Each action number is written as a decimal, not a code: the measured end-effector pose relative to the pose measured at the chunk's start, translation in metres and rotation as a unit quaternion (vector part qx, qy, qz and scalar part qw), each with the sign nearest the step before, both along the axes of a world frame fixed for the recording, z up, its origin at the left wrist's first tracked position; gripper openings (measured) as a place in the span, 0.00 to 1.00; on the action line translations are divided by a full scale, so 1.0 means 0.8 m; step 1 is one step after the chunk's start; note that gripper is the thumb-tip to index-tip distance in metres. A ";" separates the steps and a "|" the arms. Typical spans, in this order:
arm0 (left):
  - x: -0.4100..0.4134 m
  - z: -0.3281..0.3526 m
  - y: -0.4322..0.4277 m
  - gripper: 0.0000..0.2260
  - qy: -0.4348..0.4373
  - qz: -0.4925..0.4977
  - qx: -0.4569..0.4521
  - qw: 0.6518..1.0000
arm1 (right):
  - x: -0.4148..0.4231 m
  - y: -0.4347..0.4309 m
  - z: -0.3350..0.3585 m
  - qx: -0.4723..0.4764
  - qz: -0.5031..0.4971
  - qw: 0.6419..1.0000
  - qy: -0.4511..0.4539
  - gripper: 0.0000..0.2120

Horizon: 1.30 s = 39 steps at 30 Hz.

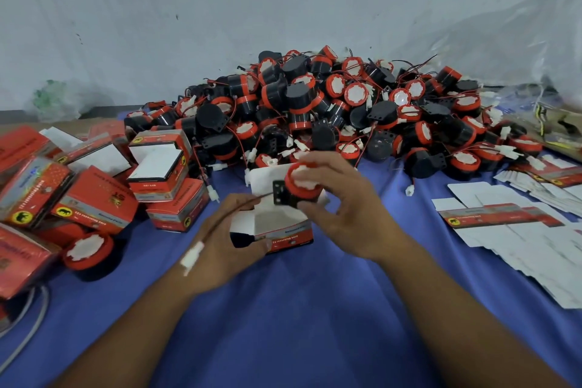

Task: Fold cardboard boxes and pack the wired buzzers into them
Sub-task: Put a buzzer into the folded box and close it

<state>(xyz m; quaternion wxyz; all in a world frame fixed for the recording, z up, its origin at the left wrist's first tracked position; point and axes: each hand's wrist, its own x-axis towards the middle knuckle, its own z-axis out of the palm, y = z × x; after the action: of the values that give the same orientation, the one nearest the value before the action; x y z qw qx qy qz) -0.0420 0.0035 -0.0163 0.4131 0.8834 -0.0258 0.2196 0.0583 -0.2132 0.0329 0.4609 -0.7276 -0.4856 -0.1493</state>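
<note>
With right hand (346,208) curled round a red-capped wired buzzer (300,181), holds it at the mouth of an open red carton (280,227) gripped by left hand (220,242), wire (220,217) draped over that hand; leaves, beside folded boxes (94,198) at left, a large buzzer heap (330,104) and flat blanks (519,230) apparently still to pack.

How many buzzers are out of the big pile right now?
2. One buzzer in the right hand, over the open box; a second buzzer on the blue cloth at left, beside the folded boxes. Others may hide among them.
</note>
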 end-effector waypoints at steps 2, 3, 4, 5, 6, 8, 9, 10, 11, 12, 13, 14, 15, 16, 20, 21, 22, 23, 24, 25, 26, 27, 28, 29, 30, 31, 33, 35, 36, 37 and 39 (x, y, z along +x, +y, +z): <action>0.000 -0.001 0.003 0.27 0.003 -0.015 -0.017 1.000 | 0.001 0.000 -0.005 -0.039 -0.018 0.999 -0.022 0.16; -0.001 0.000 0.003 0.27 0.006 -0.020 -0.027 0.999 | 0.002 -0.001 -0.006 -0.053 -0.025 0.998 -0.022 0.16; -0.001 0.001 0.003 0.26 0.007 -0.021 -0.030 0.999 | 0.003 -0.001 -0.007 -0.072 -0.032 0.997 -0.024 0.16; -0.001 0.003 0.003 0.25 0.006 -0.019 -0.025 0.999 | 0.004 -0.002 -0.008 -0.095 -0.036 0.994 -0.027 0.15; -0.001 0.003 0.002 0.25 0.007 -0.021 -0.023 0.999 | 0.004 -0.001 -0.009 -0.114 -0.038 0.992 -0.029 0.15; -0.001 0.003 0.002 0.24 0.009 -0.025 -0.022 0.999 | 0.003 0.000 -0.008 -0.124 -0.039 0.991 -0.029 0.15; -0.001 0.003 0.003 0.24 0.008 -0.024 -0.019 1.000 | 0.003 0.000 -0.008 -0.117 -0.039 0.992 -0.031 0.15; -0.001 0.003 0.004 0.24 0.005 -0.023 -0.014 1.000 | 0.002 0.001 -0.007 -0.104 -0.038 0.993 -0.035 0.15; -0.001 0.003 0.005 0.24 0.001 -0.024 -0.007 1.000 | 0.001 0.001 -0.007 -0.089 -0.035 0.994 -0.043 0.14; -0.001 0.004 0.005 0.24 -0.004 -0.023 0.001 1.000 | 0.001 0.002 -0.006 -0.078 -0.032 0.995 -0.053 0.14; 0.000 0.004 0.005 0.25 -0.008 -0.022 0.007 1.000 | 0.001 0.002 -0.006 -0.072 -0.029 0.995 -0.061 0.14; 0.001 0.003 0.005 0.25 -0.013 -0.022 0.010 1.000 | 0.000 0.003 -0.006 -0.073 -0.028 0.995 -0.067 0.13; 0.001 0.002 0.005 0.25 -0.019 -0.026 0.012 0.999 | -0.001 0.004 -0.006 -0.077 -0.027 0.994 -0.071 0.13; 0.001 0.001 0.006 0.25 -0.025 -0.033 0.013 0.999 | -0.002 0.005 -0.005 -0.080 -0.026 0.994 -0.076 0.13; 0.003 0.000 0.006 0.25 -0.043 -0.062 0.036 0.997 | -0.004 0.007 -0.003 -0.040 -0.017 0.997 -0.057 0.11; 0.004 -0.001 0.007 0.25 -0.042 -0.070 0.033 0.996 | -0.006 0.008 -0.003 -0.028 -0.016 0.998 -0.048 0.11; 0.005 -0.002 0.007 0.26 -0.040 -0.077 0.029 0.996 | -0.006 0.009 -0.003 -0.026 -0.012 0.999 -0.044 0.11; 0.006 -0.004 0.009 0.27 -0.037 -0.082 0.024 0.996 | -0.007 0.011 -0.003 -0.033 -0.009 0.999 -0.042 0.11; 0.007 -0.005 0.009 0.28 -0.033 -0.084 0.020 0.996 | -0.007 0.012 -0.004 -0.048 -0.007 0.998 -0.037 0.11; 0.008 -0.007 0.009 0.29 -0.027 -0.083 0.015 0.996 | -0.007 0.012 -0.004 -0.063 -0.005 0.998 -0.028 0.11; 0.007 -0.007 0.009 0.30 -0.019 -0.075 0.007 0.997 | -0.005 0.012 -0.004 -0.077 -0.003 0.997 -0.021 0.10; 0.006 -0.007 0.007 0.30 -0.012 -0.064 -0.005 0.998 | -0.003 0.010 -0.003 -0.094 0.001 0.995 -0.017 0.09; 0.005 -0.005 0.005 0.29 -0.006 -0.050 -0.017 0.999 | -0.001 0.008 -0.003 -0.113 0.007 0.993 -0.016 0.08; 0.004 -0.004 0.004 0.28 0.000 -0.044 -0.027 0.999 | 0.001 0.006 -0.003 -0.133 0.014 0.991 -0.015 0.06; 0.002 -0.002 0.002 0.26 0.007 -0.048 -0.036 0.998 | 0.003 0.004 -0.003 -0.148 0.020 0.989 -0.013 0.05; 0.000 -0.001 0.000 0.25 0.015 -0.055 -0.047 0.997 | 0.004 0.002 -0.004 -0.157 0.024 0.987 -0.008 0.04; -0.002 0.002 -0.003 0.22 0.021 -0.067 -0.063 0.996 | 0.004 0.000 -0.005 -0.164 0.025 0.986 0.006 0.04; -0.003 0.006 -0.007 0.18 0.004 -0.076 -0.045 0.996 | 0.001 0.001 -0.005 -0.164 0.034 0.986 0.017 0.04; -0.004 0.008 -0.008 0.16 -0.004 -0.082 -0.040 0.996 | -0.001 0.002 -0.004 -0.167 0.039 0.985 0.020 0.05; -0.004 0.009 -0.009 0.14 -0.009 -0.089 -0.043 0.995 | -0.002 0.003 -0.003 -0.176 0.042 0.983 0.021 0.06; -0.003 0.012 -0.007 0.12 -0.012 -0.095 -0.056 0.994 | -0.003 0.007 -0.003 -0.204 0.043 0.978 0.013 0.07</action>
<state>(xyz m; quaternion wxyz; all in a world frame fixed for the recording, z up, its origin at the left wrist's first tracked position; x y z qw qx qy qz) -0.0447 -0.0018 -0.0070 0.4810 0.8496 -0.1025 0.1906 0.0560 -0.2075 0.0308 0.3155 -0.7867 -0.5304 -0.0179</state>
